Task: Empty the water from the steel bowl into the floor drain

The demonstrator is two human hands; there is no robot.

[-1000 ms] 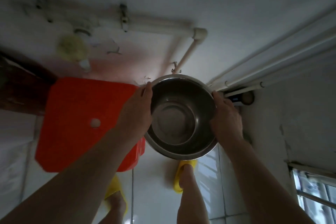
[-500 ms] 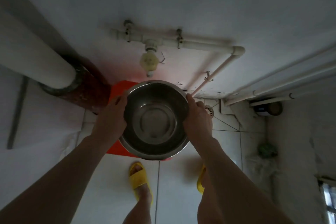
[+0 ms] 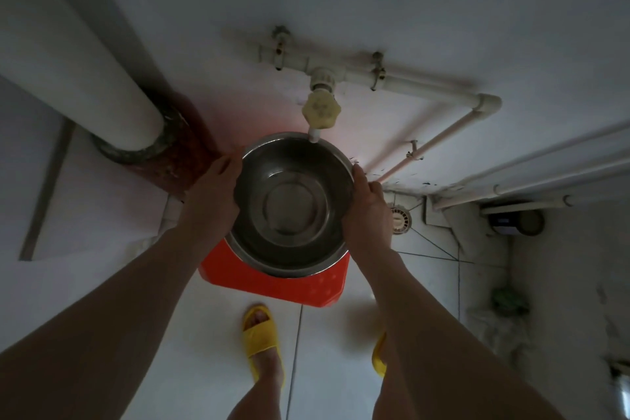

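Observation:
I hold a round steel bowl (image 3: 294, 204) level in front of me, its far rim just under the wall tap's spout (image 3: 314, 135). My left hand (image 3: 212, 196) grips the bowl's left rim and my right hand (image 3: 368, 211) grips its right rim. A thin layer of water seems to lie in the bottom. The round floor drain (image 3: 401, 219) sits on the tiled floor just right of my right hand, partly hidden by it.
A red plastic stool (image 3: 272, 278) stands under the bowl. A thick white and rusty downpipe (image 3: 136, 133) rises at the left. White pipes (image 3: 443, 143) run along the wall. My feet in yellow slippers (image 3: 260, 331) stand on the white tiles.
My view has swung left and then settled. The bowl, still in both hands, now sits under the tap and above the stool, and the drain has come into view on the right.

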